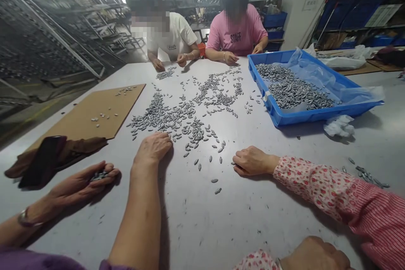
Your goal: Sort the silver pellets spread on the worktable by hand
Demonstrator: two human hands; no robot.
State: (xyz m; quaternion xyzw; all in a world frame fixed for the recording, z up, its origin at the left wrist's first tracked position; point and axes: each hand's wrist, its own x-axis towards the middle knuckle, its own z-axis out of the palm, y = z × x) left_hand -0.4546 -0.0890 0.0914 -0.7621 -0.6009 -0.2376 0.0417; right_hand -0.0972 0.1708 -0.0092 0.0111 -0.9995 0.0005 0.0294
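Left hand [84, 183] cupped palm-up, cradling metal pieces [99, 174]; right hand [152, 147] curled, fingertips on scattered pile [177, 118].

Factory sorting floor, metal racks [47, 42], blue parts bin [316, 114], heaped small metal pieces [177, 114]

A blue tray [316, 114] lined with clear plastic sits at the right of the grey table [202, 228]. A cardboard sheet [95, 114] lies to the left, with a brown cloth [79, 147] at its near corner. Two people sit across the table, one in a pink shirt [237, 33], one in white [174, 38]. Metal racks [47, 42] stand behind.
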